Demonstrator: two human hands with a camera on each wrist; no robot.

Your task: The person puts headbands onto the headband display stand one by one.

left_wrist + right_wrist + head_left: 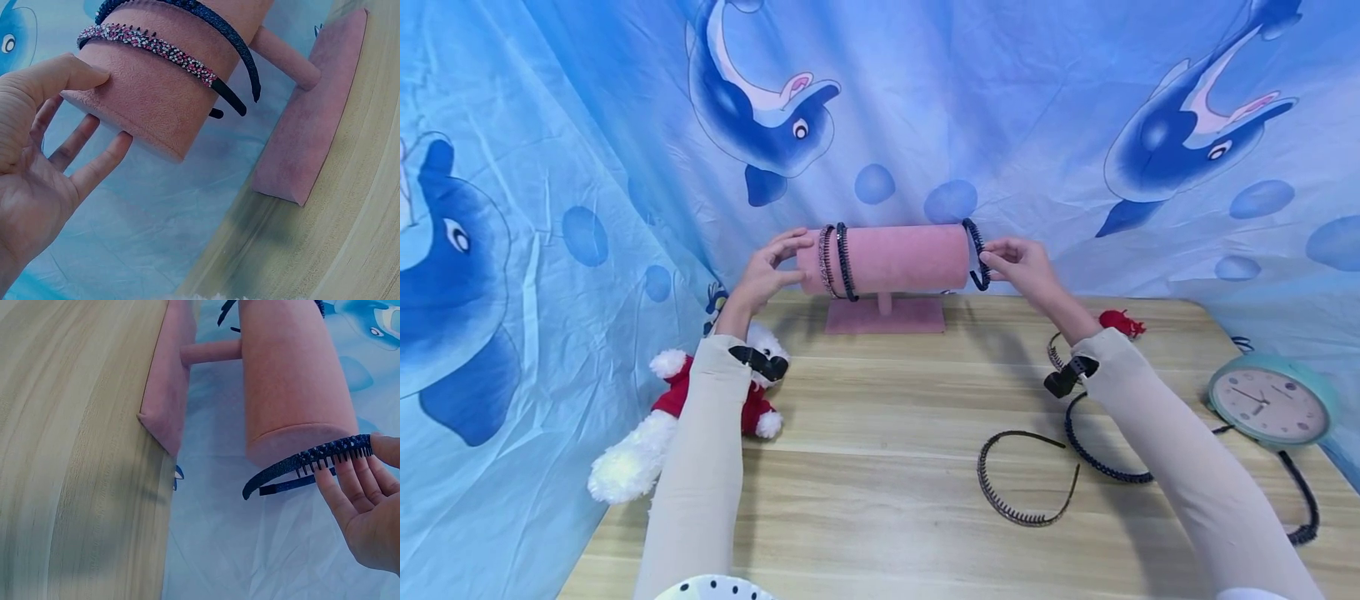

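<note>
A pink padded headband stand has a horizontal roll on a short post. My left hand holds the roll's left end, thumb on its side and spread fingertips against the end rim. Near that hand, a headband with pink and white beads and a dark glittery headband sit around the roll. My right hand pinches a dark beaded, toothed headband between thumb and fingers. It is at the right end of the roll, its band overlapping the end face in the right wrist view.
Several headbands lie on the right of the wooden table, including a thin toothed one and a dark one partly behind my right sleeve. A teal clock stands farther right. A white plush toy in red lies left, partly behind my left arm.
</note>
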